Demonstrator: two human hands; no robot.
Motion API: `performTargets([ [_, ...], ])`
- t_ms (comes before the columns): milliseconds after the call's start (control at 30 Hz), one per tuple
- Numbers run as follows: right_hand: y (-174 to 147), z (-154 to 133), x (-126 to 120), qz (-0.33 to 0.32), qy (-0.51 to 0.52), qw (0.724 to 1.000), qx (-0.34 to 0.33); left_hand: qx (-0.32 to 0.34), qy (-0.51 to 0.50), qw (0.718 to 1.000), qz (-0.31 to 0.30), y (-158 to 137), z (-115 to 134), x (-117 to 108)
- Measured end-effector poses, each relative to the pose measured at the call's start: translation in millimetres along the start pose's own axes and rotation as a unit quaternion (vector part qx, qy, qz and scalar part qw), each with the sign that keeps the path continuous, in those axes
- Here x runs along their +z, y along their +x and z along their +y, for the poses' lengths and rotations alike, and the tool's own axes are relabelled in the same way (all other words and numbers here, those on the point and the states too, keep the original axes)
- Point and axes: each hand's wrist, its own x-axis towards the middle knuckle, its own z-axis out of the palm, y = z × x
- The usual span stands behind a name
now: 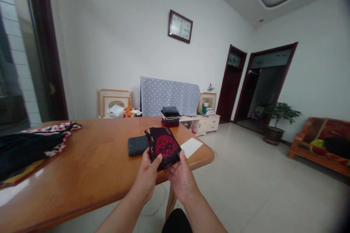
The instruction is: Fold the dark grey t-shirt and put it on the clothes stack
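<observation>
Both hands hold a folded black garment (166, 146) with a round red print and some lettering, raised over the near edge of the table. My left hand (148, 171) grips its lower left corner, thumb on top. My right hand (182, 176) supports the lower right side, fingers partly hidden beneath the cloth. Just behind it on the left lies a folded dark grey-blue cloth (136, 146). Farther back stands a neat stack of folded clothes (170, 117), dark with some red and pale layers.
The wooden table (98, 174) has a rounded right corner, with a white sheet (192, 147) near it. Loose dark and patterned clothes (32, 143) lie at the left. Beyond are a white cabinet (205, 124), a potted plant (276, 120) and a wooden sofa (322, 142).
</observation>
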Motion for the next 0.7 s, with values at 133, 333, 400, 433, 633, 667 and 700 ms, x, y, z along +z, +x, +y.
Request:
performTargets([
  [133,4,7,-2,0.061,-0.005,0.998,0.025,0.017,0.07,0.997,-0.006,-6,-5,1],
  [333,6,8,-7,0.093,0.006,0.995,-0.038,-0.007,0.068,0.998,-0.016,-11,-4,4],
  [400,3,8,-6,0.094,-0.02,0.993,-0.075,-0.03,0.027,0.999,-0.015,-10,-2,7],
  [433,2,8,-4,0.093,-0.037,0.99,-0.096,-0.042,0.0,0.999,-0.013,-9,0,8],
  [633,-9,8,9,0.103,-0.187,0.95,-0.227,-0.081,-0.102,0.991,0.019,5,8,24],
  [667,-12,9,11,0.103,-0.22,0.94,-0.238,-0.09,-0.1,0.99,0.035,7,7,25],
  [700,-15,10,12,0.1,-0.253,0.931,-0.245,-0.101,-0.098,0.989,0.049,8,6,25],
])
